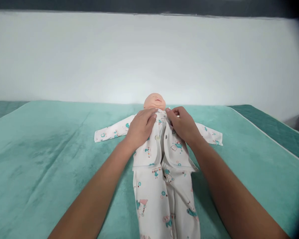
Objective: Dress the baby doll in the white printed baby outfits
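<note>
A baby doll (154, 100) lies on its back on a teal blanket (52, 149), its head away from me. It wears a white printed jacket (161, 146) with its sleeves spread out to both sides, and matching trousers (164, 202). My left hand (141, 127) rests flat on the left side of the doll's chest, fingers together and reaching toward the collar. My right hand (181, 124) is on the right side of the chest, its fingers curled and pinching the jacket's front edge near the neck. A button (157, 137) shows on the placket between my hands.
The teal blanket covers a wide bed or table that runs to a white wall (149, 56) behind. A darker green quilted cover (271, 129) with a white edge shows at the right.
</note>
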`<state>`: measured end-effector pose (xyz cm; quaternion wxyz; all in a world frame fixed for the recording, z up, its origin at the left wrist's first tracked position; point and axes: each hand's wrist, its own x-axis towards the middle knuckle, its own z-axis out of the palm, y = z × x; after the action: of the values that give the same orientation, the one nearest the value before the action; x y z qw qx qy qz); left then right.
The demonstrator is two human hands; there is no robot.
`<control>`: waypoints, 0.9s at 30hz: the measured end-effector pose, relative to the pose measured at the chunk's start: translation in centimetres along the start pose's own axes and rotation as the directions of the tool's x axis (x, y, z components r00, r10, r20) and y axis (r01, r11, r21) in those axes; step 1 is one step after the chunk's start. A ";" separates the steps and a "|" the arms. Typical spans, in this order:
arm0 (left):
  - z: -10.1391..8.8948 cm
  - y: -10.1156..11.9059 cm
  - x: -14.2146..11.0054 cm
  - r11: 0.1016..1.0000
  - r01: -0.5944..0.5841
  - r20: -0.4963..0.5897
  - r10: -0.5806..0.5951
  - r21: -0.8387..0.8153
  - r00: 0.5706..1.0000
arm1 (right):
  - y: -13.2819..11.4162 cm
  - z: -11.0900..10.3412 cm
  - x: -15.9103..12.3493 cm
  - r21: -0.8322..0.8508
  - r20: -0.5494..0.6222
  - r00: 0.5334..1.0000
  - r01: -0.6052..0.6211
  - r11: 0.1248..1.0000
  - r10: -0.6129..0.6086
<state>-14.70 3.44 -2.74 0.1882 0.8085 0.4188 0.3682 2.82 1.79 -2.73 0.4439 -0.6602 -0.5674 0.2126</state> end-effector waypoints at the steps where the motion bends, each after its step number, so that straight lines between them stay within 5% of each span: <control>1: 0.1 -0.1 0.2 1.000 0.000 -0.004 0.000 -0.010 1.000 | -0.2 0.1 0.9 -0.072 0.019 0.999 -0.025 0.997 0.027; 5: 0.4 -0.8 1.9 0.996 0.072 -0.059 -0.074 -0.044 0.996 | -0.9 0.9 3.9 -0.345 0.095 0.993 -0.032 0.938 0.069; 9: 0.8 -0.9 4.2 0.985 0.171 -0.063 -0.168 0.039 0.984 | -0.8 1.9 4.0 -0.400 0.028 0.999 -0.021 0.916 0.036; 16: 0.8 0.0 5.8 0.953 0.302 -0.049 -0.302 0.005 0.952 | 0.4 1.4 3.4 -0.148 -0.032 0.999 0.016 0.989 -0.021; 22: 1.1 1.6 5.7 0.963 0.225 -0.177 -0.250 -0.150 0.952 | -0.4 1.1 3.6 0.220 -0.011 0.998 0.065 0.973 -0.064; 27: 1.9 1.1 5.1 0.916 0.228 -0.215 -0.308 -0.329 0.927 | -0.5 1.7 3.5 0.362 0.075 0.996 0.012 0.932 -0.042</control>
<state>-10.78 6.96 -1.08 0.2999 0.6491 0.4872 0.5014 2.15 5.62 -2.37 0.5369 -0.5503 -0.5453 0.3340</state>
